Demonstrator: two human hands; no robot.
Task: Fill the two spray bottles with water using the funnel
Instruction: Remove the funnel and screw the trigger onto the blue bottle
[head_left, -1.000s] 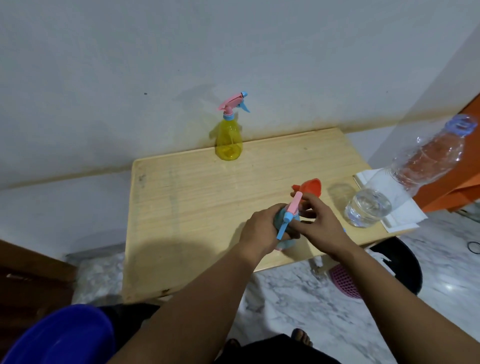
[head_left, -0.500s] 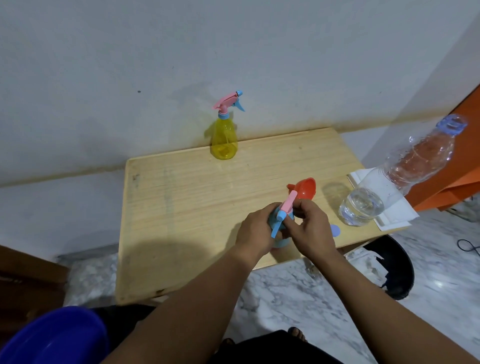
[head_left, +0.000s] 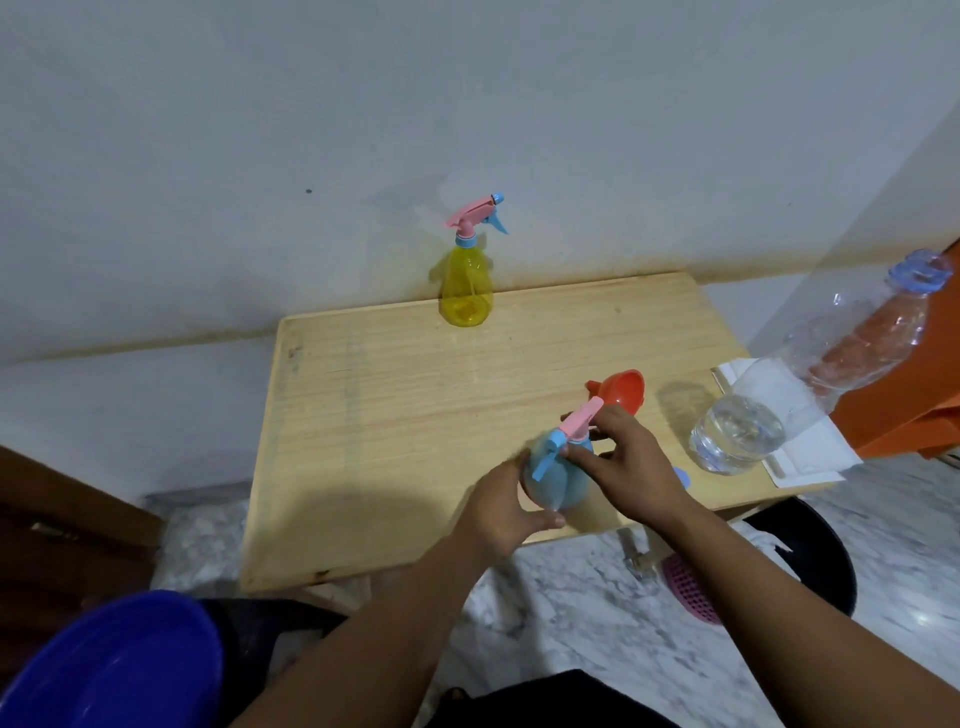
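Spray bottles (head_left: 466, 283) stand on wooden table (head_left: 395, 415) against white wall (head_left: 363, 104).

We see the left half and centre of the wooden table (head_left: 363, 426) bare, so a hand can pass freely there. At upper centre the yellow spray bottle (head_left: 466, 291) stands at the far edge against the wall (head_left: 467, 104), blocking only that spot. Lower right is crowded: both hands, left hand (head_left: 498, 512) and right hand (head_left: 631, 475), wrap the blue spray bottle (head_left: 556, 478), with the orange funnel (head_left: 621, 391) just behind them. The clear water bottle (head_left: 810, 374) at the right edge leaves 1 narrow gap beside the funnel. The blue tub (head_left: 109, 670) fills the lower left corner, off the table.
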